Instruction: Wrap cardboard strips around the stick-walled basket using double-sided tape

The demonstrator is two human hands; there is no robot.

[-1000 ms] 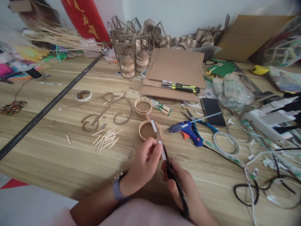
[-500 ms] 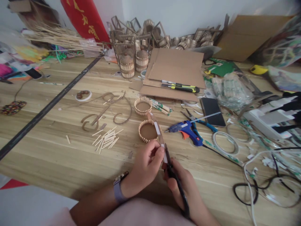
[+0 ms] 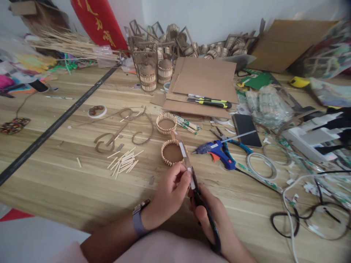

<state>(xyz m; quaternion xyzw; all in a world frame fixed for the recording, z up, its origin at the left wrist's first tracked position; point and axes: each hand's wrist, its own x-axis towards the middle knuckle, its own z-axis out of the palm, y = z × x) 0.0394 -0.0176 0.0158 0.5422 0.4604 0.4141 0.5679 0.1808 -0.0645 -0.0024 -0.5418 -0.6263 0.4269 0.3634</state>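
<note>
My left hand (image 3: 171, 195) pinches a narrow cardboard strip (image 3: 182, 149) that has white tape on it; the strip points away from me over the table. My right hand (image 3: 212, 215) is closed round the handles of black scissors (image 3: 204, 210), whose blades meet the strip right beside my left thumb. Just beyond the strip's far end sit two small round baskets of sticks, one near (image 3: 172, 152) and one farther (image 3: 166, 123). A watch is on my left wrist.
A blue glue gun (image 3: 219, 151) lies to the right, with a phone (image 3: 246, 129), tape rolls and tangled cables (image 3: 298, 215) beyond. Loose sticks (image 3: 124, 160) and cardboard curls lie left. Cardboard sheets with utility knives (image 3: 210, 101) and finished baskets stand at the back.
Both hands with the strip and scissors have shifted slightly toward me and to the right; the scissors have worked a little along the strip. Nothing else on the table moved.
</note>
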